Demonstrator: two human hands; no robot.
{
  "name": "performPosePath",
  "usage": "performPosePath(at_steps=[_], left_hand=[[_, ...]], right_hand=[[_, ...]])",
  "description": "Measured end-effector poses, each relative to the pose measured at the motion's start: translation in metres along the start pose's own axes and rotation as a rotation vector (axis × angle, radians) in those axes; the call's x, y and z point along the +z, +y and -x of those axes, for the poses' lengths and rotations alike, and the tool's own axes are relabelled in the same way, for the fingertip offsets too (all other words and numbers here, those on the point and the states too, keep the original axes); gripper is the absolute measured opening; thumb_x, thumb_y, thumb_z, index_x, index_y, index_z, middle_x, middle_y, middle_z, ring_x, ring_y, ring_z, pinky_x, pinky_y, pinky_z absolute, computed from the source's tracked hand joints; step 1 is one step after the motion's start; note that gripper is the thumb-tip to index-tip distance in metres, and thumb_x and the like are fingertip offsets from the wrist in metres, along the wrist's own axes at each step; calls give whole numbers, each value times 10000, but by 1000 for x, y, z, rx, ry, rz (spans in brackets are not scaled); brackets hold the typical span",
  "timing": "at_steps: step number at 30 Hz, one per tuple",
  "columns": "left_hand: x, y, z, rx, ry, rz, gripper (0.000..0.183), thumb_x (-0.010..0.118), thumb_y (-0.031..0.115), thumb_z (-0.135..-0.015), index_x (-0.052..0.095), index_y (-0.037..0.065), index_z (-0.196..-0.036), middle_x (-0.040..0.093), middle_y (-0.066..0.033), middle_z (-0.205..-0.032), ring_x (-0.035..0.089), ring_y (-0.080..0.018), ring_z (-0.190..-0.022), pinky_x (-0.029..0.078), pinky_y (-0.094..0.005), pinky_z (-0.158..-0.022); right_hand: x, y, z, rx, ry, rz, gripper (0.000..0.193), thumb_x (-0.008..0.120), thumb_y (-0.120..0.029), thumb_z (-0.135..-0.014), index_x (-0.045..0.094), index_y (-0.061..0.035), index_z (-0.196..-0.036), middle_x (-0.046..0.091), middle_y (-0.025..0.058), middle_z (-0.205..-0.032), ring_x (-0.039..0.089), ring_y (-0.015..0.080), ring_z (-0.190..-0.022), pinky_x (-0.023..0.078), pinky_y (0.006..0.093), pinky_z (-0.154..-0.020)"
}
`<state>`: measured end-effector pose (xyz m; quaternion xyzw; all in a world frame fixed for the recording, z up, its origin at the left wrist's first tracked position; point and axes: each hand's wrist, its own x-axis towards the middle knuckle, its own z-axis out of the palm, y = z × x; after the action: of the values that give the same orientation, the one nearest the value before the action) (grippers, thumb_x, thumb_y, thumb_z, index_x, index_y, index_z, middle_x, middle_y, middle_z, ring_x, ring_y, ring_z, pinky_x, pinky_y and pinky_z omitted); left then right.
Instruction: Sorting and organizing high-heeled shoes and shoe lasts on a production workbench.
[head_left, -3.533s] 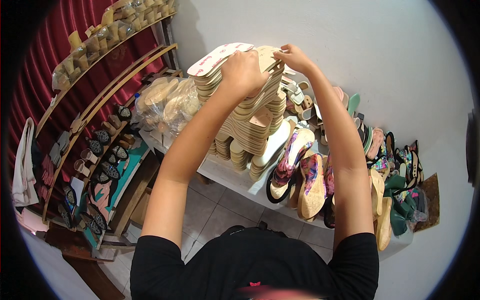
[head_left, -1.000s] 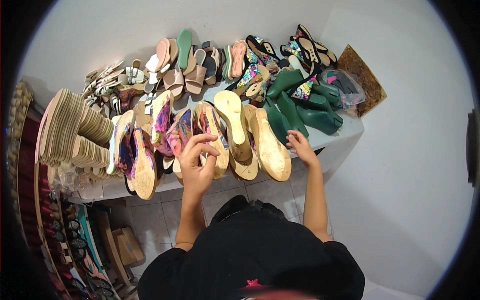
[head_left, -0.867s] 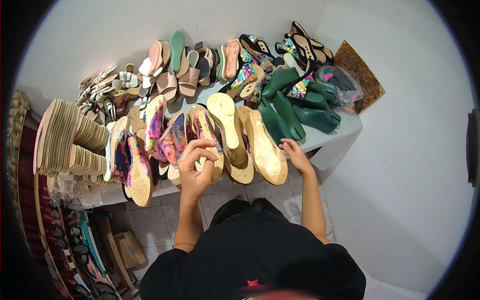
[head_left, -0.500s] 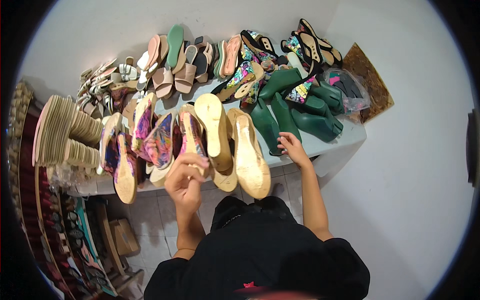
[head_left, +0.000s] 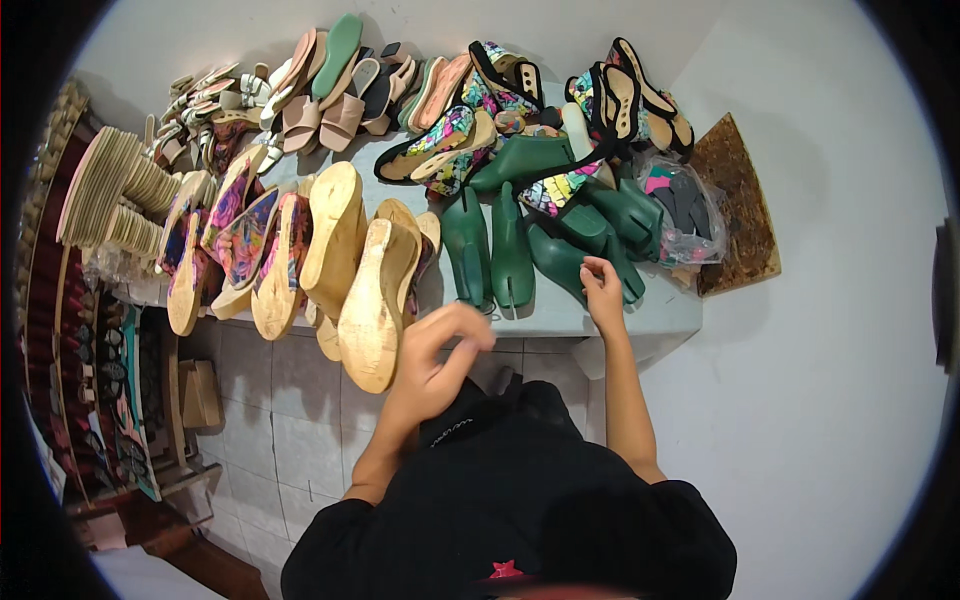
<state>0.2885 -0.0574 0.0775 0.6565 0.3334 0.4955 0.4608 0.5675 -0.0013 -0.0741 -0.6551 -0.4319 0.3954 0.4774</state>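
My left hand (head_left: pixel 437 362) hovers at the table's front edge, slightly blurred, with bent fingers apart from the thumb and nothing visible in it. Beside it stands a bare pale wedge sole (head_left: pixel 368 320), its underside turned toward me. Another wooden-looking wedge (head_left: pixel 333 225) is to its left, followed by wedge sandals with colourful patterned straps (head_left: pixel 285 245). At the right, my right hand (head_left: pixel 603 295) is held loosely over the front of the green shoe lasts (head_left: pixel 560 262), fingers slightly bent and holding nothing visible. Whether its fingertips touch a last, I cannot tell.
Stacked pale insoles (head_left: pixel 105 185) stand at the far left, above a shelf (head_left: pixel 135 420). Tan slide sandals (head_left: pixel 342 122) and black-trimmed patterned wedges (head_left: pixel 440 140) line the back. A plastic bag (head_left: pixel 690 205) and a brown board (head_left: pixel 742 210) are at the right.
The view has shifted, so the table's things appear farther left. My left hand has moved right, away from the patterned sandals. My right hand has moved right along the green lasts.
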Motion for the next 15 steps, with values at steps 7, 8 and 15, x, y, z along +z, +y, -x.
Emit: performPosePath(at_steps=[7, 8, 15], left_hand=[[39, -147, -4, -269, 142, -815, 663, 671, 232, -745, 360, -48, -1258, 448, -235, -1168, 482, -364, -1052, 418, -403, -868], [41, -162, -3, -277, 146, -819, 663, 671, 232, -745, 360, -48, -1258, 448, -235, -1168, 482, -364, -1052, 418, -403, -868], [49, -209, -11, -466, 222, -634, 845, 709, 193, -717, 209, -50, -1353, 380, -281, -1244, 419, -443, -1132, 363, -447, -960]], right_hand=[[35, 5, -34, -165, -189, 38, 317, 612, -140, -835, 545, 8, -1107, 599, 134, -1040, 608, 209, -911, 486, 304, -766], [46, 3, -38, -178, -229, 80, 348, 622, -157, -825, 538, 16, -1114, 595, 150, -1054, 603, 235, -933, 482, 320, -788], [73, -3, -106, -367, -363, 449, 428, 603, -218, -816, 515, 33, -1151, 582, 224, -1109, 562, 344, -1045, 439, 386, -903]])
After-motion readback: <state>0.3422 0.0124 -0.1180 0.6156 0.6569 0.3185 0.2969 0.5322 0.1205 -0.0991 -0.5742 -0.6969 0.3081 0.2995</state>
